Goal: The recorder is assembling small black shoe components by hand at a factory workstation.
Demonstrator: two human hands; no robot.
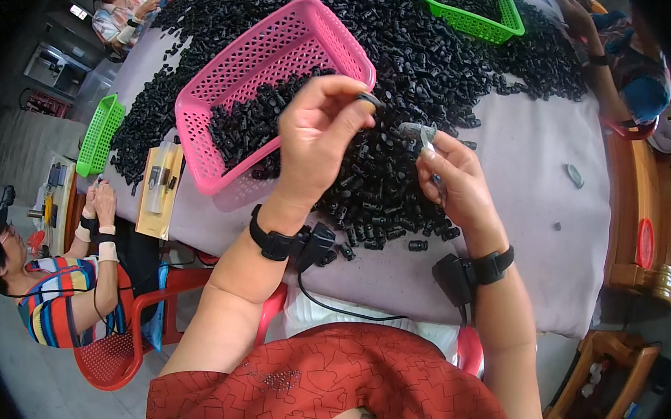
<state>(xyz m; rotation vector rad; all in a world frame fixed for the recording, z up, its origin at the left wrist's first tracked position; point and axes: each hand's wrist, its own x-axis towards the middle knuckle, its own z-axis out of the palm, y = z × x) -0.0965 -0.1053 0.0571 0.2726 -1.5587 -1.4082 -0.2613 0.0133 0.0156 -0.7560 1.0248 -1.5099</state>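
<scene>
Our left hand [313, 141] pinches a black plastic piece [369, 99], partly finger-hidden; our right hand [465, 187] grips a greyish scrap [414, 131], material unclear to us.

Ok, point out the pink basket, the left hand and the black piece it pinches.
Pink basket [268, 62], head view: perforated far wall.
Left hand [312, 137], head view: middle of the hand.
Black piece [371, 100], head view: dark edge showing at the fingertips.

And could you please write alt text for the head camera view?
A person's left hand pinches a small dark part while the right hand holds a greyish piece, above a heap of black parts. A pink basket holding more parts sits by the left hand.
</scene>
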